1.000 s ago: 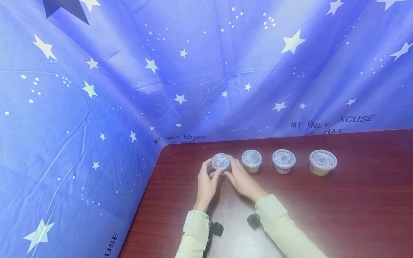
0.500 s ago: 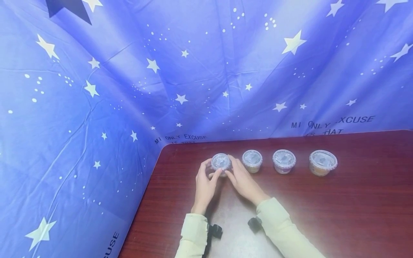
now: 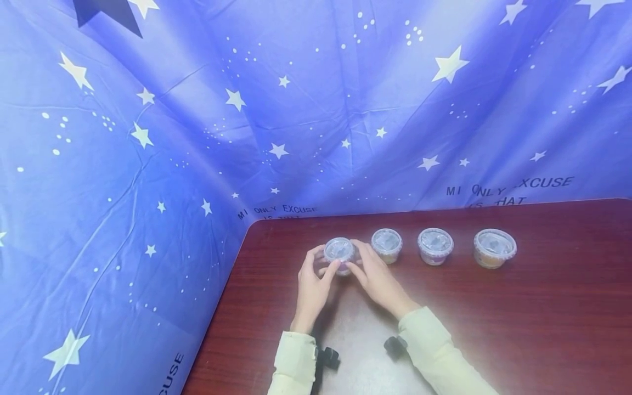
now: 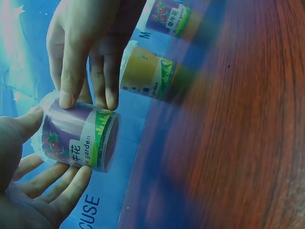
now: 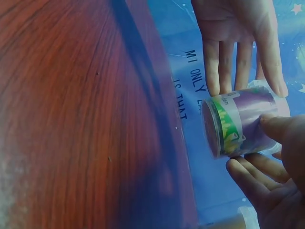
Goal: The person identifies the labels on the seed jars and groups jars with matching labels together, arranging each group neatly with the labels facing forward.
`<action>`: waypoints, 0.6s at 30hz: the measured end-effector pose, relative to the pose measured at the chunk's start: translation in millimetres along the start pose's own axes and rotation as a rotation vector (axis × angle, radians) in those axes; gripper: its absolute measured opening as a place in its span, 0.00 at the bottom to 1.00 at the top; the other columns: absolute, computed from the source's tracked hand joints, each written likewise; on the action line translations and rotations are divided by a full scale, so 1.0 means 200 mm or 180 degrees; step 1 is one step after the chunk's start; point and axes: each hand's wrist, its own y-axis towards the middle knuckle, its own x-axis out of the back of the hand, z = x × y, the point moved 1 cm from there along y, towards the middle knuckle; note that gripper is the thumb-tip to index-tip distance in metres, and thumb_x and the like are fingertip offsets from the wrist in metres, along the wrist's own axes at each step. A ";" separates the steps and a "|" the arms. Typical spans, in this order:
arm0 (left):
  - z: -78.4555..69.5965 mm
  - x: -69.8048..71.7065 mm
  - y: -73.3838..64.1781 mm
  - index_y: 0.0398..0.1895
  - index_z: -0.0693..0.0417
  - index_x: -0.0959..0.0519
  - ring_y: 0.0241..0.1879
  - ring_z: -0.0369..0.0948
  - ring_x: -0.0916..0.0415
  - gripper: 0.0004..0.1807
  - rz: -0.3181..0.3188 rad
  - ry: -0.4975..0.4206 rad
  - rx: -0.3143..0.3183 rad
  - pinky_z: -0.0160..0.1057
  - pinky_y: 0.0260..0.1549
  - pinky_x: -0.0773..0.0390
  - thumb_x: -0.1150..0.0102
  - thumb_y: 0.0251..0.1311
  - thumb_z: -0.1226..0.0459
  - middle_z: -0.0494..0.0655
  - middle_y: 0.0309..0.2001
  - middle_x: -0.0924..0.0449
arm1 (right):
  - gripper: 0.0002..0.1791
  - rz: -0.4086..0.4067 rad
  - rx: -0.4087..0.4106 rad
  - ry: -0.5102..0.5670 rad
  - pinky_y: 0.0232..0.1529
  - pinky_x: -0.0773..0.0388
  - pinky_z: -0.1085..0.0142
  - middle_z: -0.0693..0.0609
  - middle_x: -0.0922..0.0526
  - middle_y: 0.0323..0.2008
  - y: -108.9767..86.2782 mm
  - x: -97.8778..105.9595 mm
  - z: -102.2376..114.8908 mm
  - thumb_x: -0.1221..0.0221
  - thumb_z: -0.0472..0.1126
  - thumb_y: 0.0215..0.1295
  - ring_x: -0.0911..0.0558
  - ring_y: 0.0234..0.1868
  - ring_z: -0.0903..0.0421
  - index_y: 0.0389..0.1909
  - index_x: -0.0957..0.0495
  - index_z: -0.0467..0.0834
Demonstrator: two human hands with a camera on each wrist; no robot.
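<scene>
Cradling the purple-labelled cup (image 4: 69,126) between them, the left hand (image 3: 312,288) and right hand (image 3: 379,280) curved thumbs and fingers round it near the far left corner of the worktop (image 3: 543,318), its base seemingly clear of the surface. Doing this well called, by judgement, for light, even pressure from both sides and a level cup, since squeezing the thin-looking wall might have flexed it and loosened the lid (image 3: 339,249). The cup was clear, round plastic, its printed label showing purple above a green band, with crinkled-looking highlights on the lid. A yellow-labelled cup (image 3: 387,247) stood just beside the right hand, then a second purple-labelled cup (image 3: 435,248), then an orange-toned cup (image 3: 495,249), upright in a row near the far edge. The worktop had glossy red-brown wood grain; behind it hung a creased, starry blue cloth (image 3: 316,109).
</scene>
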 end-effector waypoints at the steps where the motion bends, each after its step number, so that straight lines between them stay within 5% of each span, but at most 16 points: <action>1: 0.00 0.00 0.00 0.61 0.53 0.27 0.49 0.47 0.18 0.25 0.0006 -0.0005 0.0012 0.42 0.49 0.16 0.33 0.62 0.60 0.51 0.51 0.18 | 0.31 0.0006 -0.0014 0.0019 0.59 0.22 0.50 0.39 0.25 0.60 -0.01 0.01 0.00 0.42 0.41 0.71 0.19 0.54 0.45 0.70 0.39 0.38; 11: -0.10 -0.01 -0.03 0.61 0.64 0.28 0.49 0.52 0.19 0.25 0.0083 0.0039 0.0041 0.49 0.50 0.17 0.36 0.63 0.67 0.59 0.51 0.18 | 0.30 0.0039 -0.0110 0.0140 0.57 0.20 0.49 0.41 0.23 0.58 -0.05 0.07 0.02 0.42 0.45 0.71 0.17 0.52 0.46 0.70 0.37 0.40; 18: -0.09 -0.02 -0.05 0.60 0.53 0.24 0.48 0.46 0.18 0.22 0.0136 0.0037 0.0026 0.46 0.49 0.17 0.34 0.63 0.60 0.52 0.50 0.17 | 0.28 -0.0053 -0.0042 0.0116 0.51 0.17 0.55 0.44 0.18 0.49 -0.08 0.12 0.02 0.40 0.44 0.70 0.16 0.47 0.50 0.68 0.34 0.42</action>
